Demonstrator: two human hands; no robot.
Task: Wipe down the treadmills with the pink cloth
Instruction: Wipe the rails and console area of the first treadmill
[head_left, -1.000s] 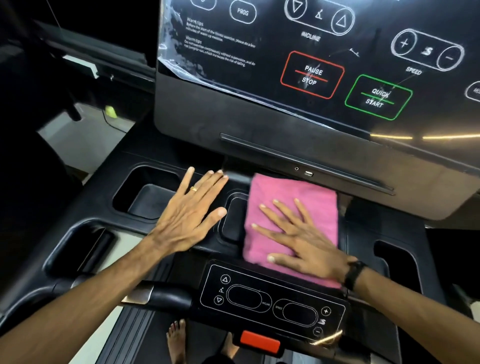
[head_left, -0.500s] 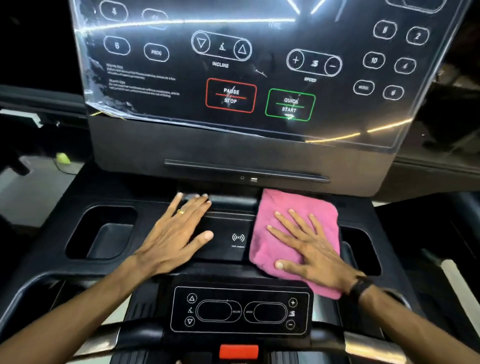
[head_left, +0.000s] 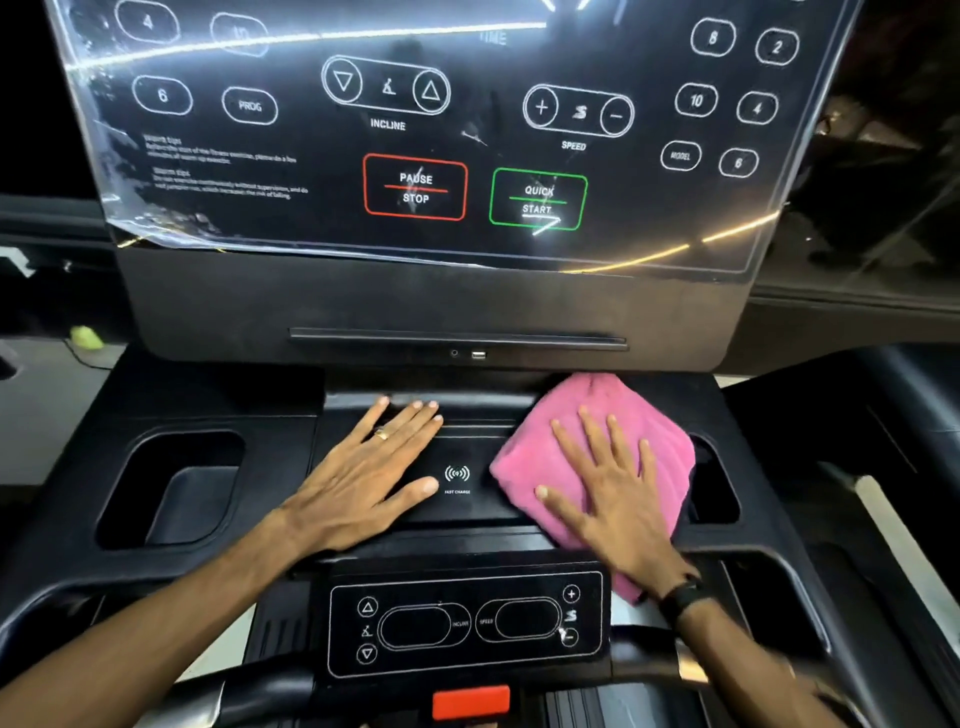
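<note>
A folded pink cloth (head_left: 613, 421) lies on the black treadmill console tray (head_left: 249, 405), right of the wireless charging pad (head_left: 457, 480). My right hand (head_left: 608, 493) presses flat on the cloth with fingers spread and straight. My left hand (head_left: 363, 478), wearing a ring, rests flat on the tray left of the charging pad, fingers straight, holding nothing. The cloth's near corner is hidden under my right wrist.
The upright glossy control panel (head_left: 415, 187) rises just behind the tray. Deep cup recesses sit at left (head_left: 171, 488) and right (head_left: 717, 483). A small control pad (head_left: 467, 623) and a red stop clip (head_left: 470, 701) lie near me, between the handrails.
My right hand has slid the cloth rightward across the tray and turned it diagonal. My left hand stays flat beside the charging pad. The view has shifted to centre on the console.
</note>
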